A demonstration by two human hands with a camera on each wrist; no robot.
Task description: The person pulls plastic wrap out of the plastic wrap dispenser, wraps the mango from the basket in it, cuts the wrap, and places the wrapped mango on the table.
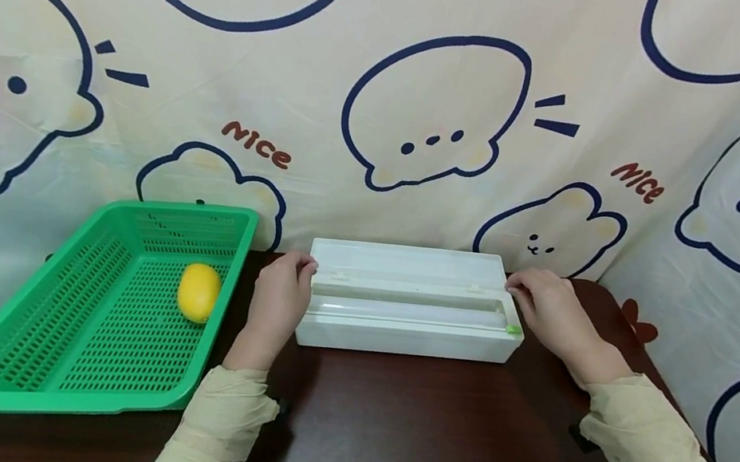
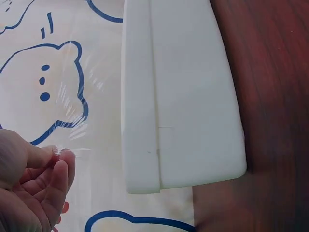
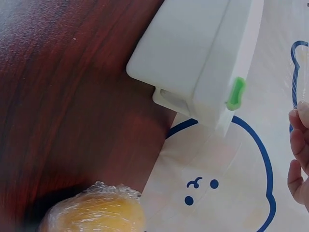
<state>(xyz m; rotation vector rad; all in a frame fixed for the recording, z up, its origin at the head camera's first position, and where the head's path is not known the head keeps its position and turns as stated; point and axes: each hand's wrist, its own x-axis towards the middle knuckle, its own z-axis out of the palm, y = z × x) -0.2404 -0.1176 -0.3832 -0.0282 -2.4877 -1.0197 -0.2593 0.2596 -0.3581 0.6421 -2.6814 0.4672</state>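
A white cling film dispenser lies crosswise on the table, a clear roll showing in its long slot. A small green slider sits at its right end. My left hand is at the left end, thumb and fingertips pinching clear cling film, which shows stretch lines in the left wrist view. At the opposite end my right hand pinches the film's other side between thumb and fingers. A yellow fruit wrapped in film shows at the bottom of the right wrist view.
Left of the dispenser stands a green plastic basket holding a lemon. A patterned cloth hangs behind the dark wooden table.
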